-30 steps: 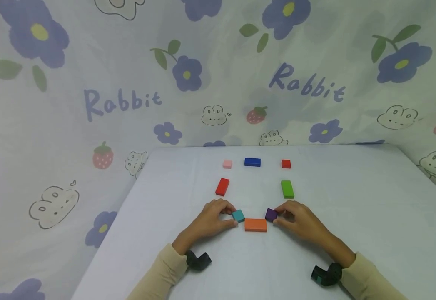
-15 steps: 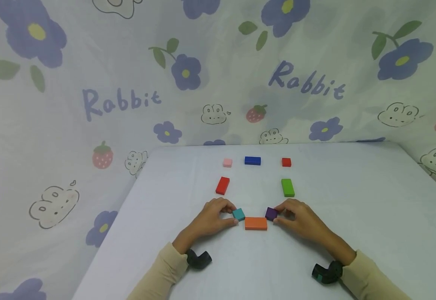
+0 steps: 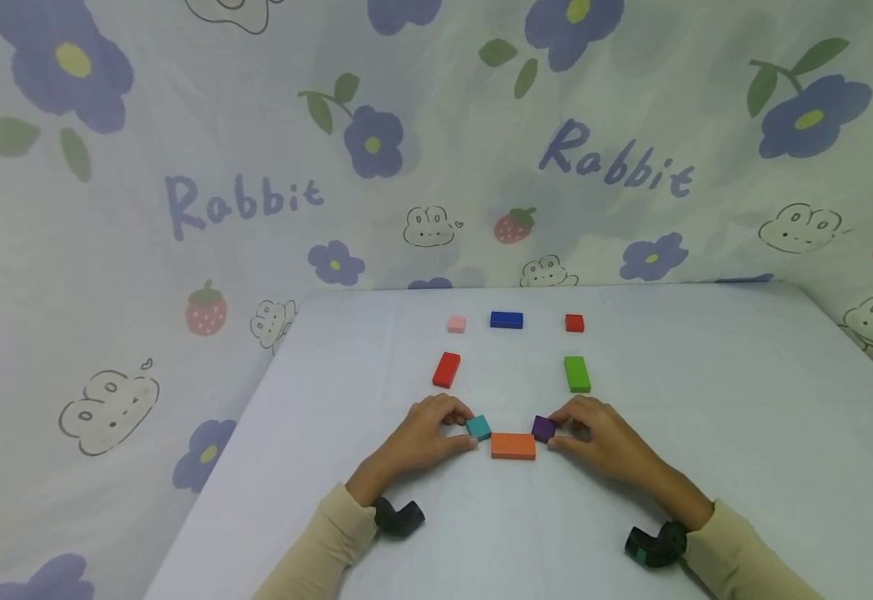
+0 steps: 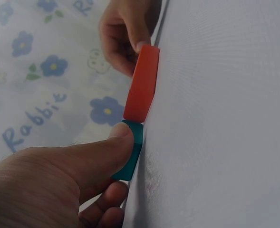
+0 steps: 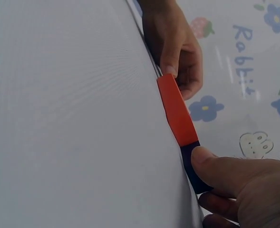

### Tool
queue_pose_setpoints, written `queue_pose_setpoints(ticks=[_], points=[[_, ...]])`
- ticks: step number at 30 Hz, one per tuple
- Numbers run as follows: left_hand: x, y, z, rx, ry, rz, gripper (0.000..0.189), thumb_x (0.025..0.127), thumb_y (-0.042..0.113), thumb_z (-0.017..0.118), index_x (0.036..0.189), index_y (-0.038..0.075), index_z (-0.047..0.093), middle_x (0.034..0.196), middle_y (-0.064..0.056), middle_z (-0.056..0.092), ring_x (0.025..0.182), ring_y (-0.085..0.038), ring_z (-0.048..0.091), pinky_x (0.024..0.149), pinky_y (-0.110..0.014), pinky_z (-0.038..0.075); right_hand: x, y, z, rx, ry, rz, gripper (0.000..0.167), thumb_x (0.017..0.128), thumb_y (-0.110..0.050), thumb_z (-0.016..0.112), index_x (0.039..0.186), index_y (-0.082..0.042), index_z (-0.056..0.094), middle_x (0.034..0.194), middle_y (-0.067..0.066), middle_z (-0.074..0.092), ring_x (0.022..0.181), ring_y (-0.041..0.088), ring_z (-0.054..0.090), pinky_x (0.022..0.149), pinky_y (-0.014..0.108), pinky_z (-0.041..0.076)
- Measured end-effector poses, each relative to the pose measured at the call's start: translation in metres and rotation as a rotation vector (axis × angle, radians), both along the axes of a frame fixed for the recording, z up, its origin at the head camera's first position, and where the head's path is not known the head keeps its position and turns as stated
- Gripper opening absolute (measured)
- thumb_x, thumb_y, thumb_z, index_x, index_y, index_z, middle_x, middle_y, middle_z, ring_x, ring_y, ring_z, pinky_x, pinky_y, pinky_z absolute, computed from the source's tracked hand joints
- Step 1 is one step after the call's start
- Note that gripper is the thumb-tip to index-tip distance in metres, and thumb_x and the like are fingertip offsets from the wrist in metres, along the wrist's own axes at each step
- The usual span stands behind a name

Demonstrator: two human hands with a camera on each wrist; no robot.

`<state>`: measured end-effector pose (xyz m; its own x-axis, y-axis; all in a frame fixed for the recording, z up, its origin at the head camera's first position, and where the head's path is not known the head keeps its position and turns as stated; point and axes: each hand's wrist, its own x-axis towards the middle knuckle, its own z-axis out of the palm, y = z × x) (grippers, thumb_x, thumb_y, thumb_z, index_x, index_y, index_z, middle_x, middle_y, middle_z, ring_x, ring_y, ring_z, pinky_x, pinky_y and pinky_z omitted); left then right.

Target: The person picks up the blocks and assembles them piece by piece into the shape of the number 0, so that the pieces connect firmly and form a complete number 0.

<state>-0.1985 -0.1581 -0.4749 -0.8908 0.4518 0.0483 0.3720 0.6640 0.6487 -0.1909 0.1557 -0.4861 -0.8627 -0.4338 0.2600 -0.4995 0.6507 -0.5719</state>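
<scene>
Between thumb and fingers, my left hand (image 3: 424,435) pinches a teal block (image 3: 478,427) at the left end of an orange rectangular block (image 3: 513,446). On the other side, my right hand (image 3: 603,435) pinches a dark purple block (image 3: 544,428) by the orange block's right end. Both small blocks sit turned at an angle, at the far corners of the orange one. In the left wrist view the teal block (image 4: 130,156) appears to meet the orange block (image 4: 142,85). The right wrist view shows the purple block (image 5: 193,168) close against the orange block's end.
Farther back on the white table (image 3: 706,400) lie a red rectangular block (image 3: 447,370) and a green one (image 3: 577,374). Behind them are a pink block (image 3: 456,324), a blue block (image 3: 507,320) and a small red block (image 3: 574,322). A patterned curtain (image 3: 436,150) rises behind.
Both hands keep their hold on the teal and purple blocks with no visible movement. The whole head view has shifted slightly upward in the picture.
</scene>
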Motion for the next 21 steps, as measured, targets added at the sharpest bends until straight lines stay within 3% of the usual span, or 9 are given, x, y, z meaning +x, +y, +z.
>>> queue_pose_setpoints(ticks=[14,21], points=[[0.0004,-0.0007,0.0009,-0.005,-0.027,0.01,0.03,0.087,0.032,0.078,0.111,0.02,0.065,0.1,0.01,0.06,0.099,-0.01,0.054,0.099,-0.044,0.039,0.0015,-0.001,-0.0028,0.013,-0.001,-0.006,0.03,0.081,-0.023,0.083,0.108,-0.018,0.071,0.101,-0.009,0.064,0.09,0.006,0.054,0.078,0.024,0.052],[-0.0008,-0.0008,-0.0008,0.0,-0.02,0.003,0.031,0.087,0.034,0.077,0.112,0.021,0.065,0.101,0.01,0.06,0.1,-0.01,0.054,0.099,-0.043,0.038,0.0001,0.0056,0.0037,0.036,-0.066,0.006,0.04,0.081,-0.027,0.083,0.117,-0.02,0.069,0.106,-0.01,0.063,0.092,0.006,0.054,0.081,0.024,0.052]])
